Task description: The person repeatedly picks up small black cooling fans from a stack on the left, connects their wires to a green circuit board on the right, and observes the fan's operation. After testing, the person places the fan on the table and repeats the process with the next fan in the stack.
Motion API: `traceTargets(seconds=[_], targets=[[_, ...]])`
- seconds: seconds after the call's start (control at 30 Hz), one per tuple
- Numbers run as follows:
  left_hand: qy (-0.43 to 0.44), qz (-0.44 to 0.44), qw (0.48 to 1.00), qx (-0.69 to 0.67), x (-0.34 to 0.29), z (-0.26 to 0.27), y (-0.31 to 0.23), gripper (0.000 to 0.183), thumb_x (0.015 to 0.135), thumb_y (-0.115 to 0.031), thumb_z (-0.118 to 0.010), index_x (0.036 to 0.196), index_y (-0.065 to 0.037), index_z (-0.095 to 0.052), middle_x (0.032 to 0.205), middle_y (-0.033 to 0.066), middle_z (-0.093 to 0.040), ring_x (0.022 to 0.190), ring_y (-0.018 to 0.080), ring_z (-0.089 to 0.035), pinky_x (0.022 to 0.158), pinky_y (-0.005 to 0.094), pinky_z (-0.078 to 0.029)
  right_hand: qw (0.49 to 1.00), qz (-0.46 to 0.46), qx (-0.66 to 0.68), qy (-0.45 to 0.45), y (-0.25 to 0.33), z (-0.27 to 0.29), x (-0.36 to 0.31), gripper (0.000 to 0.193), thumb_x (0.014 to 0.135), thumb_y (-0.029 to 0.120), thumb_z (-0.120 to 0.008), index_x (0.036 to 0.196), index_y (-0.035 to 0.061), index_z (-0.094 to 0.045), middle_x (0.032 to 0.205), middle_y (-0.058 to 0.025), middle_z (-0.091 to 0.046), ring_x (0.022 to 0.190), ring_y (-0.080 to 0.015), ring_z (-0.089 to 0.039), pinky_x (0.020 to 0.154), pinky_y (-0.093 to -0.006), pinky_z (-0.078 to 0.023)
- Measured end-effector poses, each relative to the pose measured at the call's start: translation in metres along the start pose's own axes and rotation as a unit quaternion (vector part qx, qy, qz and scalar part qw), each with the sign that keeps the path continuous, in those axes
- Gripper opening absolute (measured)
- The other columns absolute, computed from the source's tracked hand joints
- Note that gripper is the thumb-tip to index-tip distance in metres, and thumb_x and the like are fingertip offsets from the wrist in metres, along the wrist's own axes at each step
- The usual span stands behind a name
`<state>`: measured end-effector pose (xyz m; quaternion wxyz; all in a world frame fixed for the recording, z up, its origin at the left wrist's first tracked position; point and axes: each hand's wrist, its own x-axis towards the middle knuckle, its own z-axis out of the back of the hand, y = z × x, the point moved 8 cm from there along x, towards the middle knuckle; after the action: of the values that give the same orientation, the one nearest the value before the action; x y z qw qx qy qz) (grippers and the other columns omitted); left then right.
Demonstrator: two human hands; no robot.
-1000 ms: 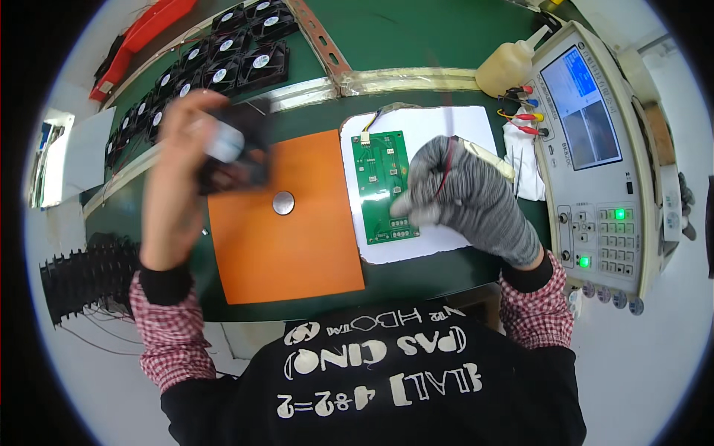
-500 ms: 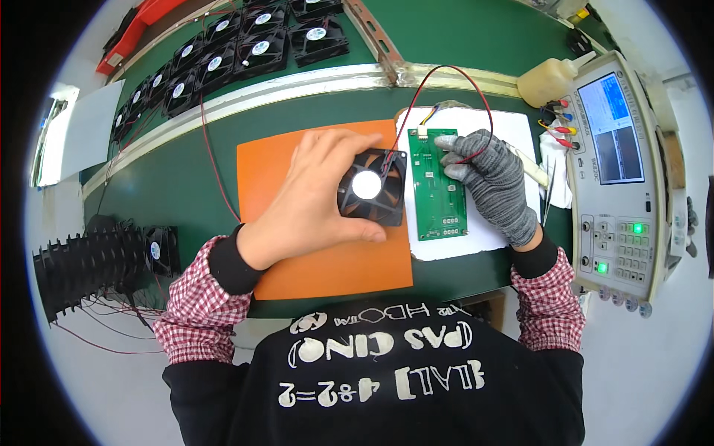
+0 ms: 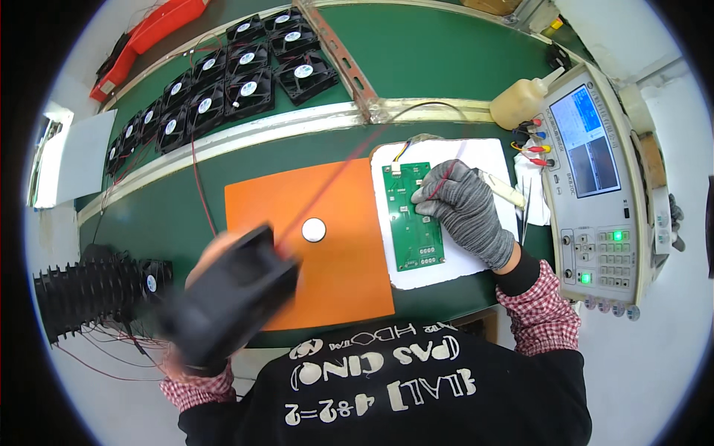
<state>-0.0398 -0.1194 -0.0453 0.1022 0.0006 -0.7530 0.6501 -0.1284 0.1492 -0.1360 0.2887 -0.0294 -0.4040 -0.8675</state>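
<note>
My left hand (image 3: 211, 254) grips a black square cooling fan (image 3: 234, 293), raised at the lower left beside the orange mat. Motion blurs the fan, which hides most of the hand. A white disc (image 3: 314, 230) lies on the mat. From the fan, a red and a dark wire (image 3: 338, 178) stretch up to the right and loop towards my right hand (image 3: 467, 207). This hand wears a grey glove with bare-looking pale fingertips; thumb and fingers pinch the red wire's end over a green circuit board (image 3: 413, 223). A white connector (image 3: 396, 169) sits at the board's far end.
The board rests on a white pad (image 3: 483, 160), right of the orange mat (image 3: 349, 275). Several fans (image 3: 249, 89) stand in rows beyond the rail; more are stacked at left (image 3: 82, 297). A tester with a screen (image 3: 587, 141) and a yellowish bottle (image 3: 517, 102) stand at right.
My left hand has carried the fan from beside the board to the left and nearer my body, tilting it. The wires now stretch across the mat. My right hand keeps its pinch; the view has shifted.
</note>
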Motion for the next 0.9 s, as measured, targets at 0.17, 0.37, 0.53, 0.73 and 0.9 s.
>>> traceTargets(seconds=[0.17,0.37,0.53,0.73,0.9], targets=[[0.121,0.051,0.985,-0.112,-0.004,-0.025,-0.021,0.057,0.086,-0.044,-0.06,0.117,0.004,-0.055,0.095,0.0183,-0.062,0.081,0.0296,-0.061,0.074,0.0437,-0.049,0.999,0.034,0.03,0.005,0.01,-0.007,0.007,0.015,0.075,0.012,-0.076,0.089,0.008,-0.072,0.091,-0.0074,-0.063,0.094,-0.0264,-0.06,0.084,-0.0377,-0.049],[0.036,-0.465,0.755,0.461,0.033,-0.079,-0.088,0.07,0.075,-0.041,-0.073,0.125,0.004,-0.055,0.119,0.0224,-0.059,0.106,0.0368,-0.058,0.091,0.044,-0.046,0.994,0.061,-0.086,-0.039,0.013,0.007,-0.002,0.012,0.077,0.008,-0.073,0.088,0.006,-0.067,0.087,-0.0088,-0.063,0.084,-0.0274,-0.062,0.078,-0.0382,-0.051],[-0.082,-0.395,0.728,0.553,0.15,-0.058,-0.01,0.063,0.069,-0.026,-0.084,0.118,0.0,-0.055,0.115,0.016,-0.055,0.106,0.0369,-0.052,0.092,0.0427,-0.045,0.984,0.028,0.105,-0.145,0.017,0.028,-0.002,0.01,0.085,0.003,-0.07,0.095,0.0035,-0.067,0.09,-0.0087,-0.067,0.083,-0.0218,-0.065,0.075,-0.0322,-0.052],[0.031,-0.272,0.646,0.713,0.188,0.002,0.086,0.015,0.076,-0.016,-0.073,0.082,-0.008,-0.062,0.093,0.009,-0.052,0.096,0.0285,-0.049,0.079,0.0403,-0.038,0.986,0.038,0.049,-0.154,0.02,0.038,-0.003,0.024,0.084,0.011,-0.074,0.105,0.0031,-0.065,0.101,-0.0104,-0.064,0.086,-0.0217,-0.064,0.078,-0.0329,-0.052],[0.197,-0.389,0.727,0.53,0.056,-0.066,0.022,0.016,0.067,-0.013,-0.066,0.081,-0.012,-0.058,0.091,0.0067,-0.052,0.093,0.027,-0.053,0.088,0.0473,-0.041,0.977,0.19,-0.016,-0.094,0.072,0.025,-0.005,0.05,0.077,0.008,-0.075,0.125,0.0048,-0.06,0.136,-0.0219,-0.054,0.121,-0.0371,-0.056,0.102,-0.0411,-0.048]])
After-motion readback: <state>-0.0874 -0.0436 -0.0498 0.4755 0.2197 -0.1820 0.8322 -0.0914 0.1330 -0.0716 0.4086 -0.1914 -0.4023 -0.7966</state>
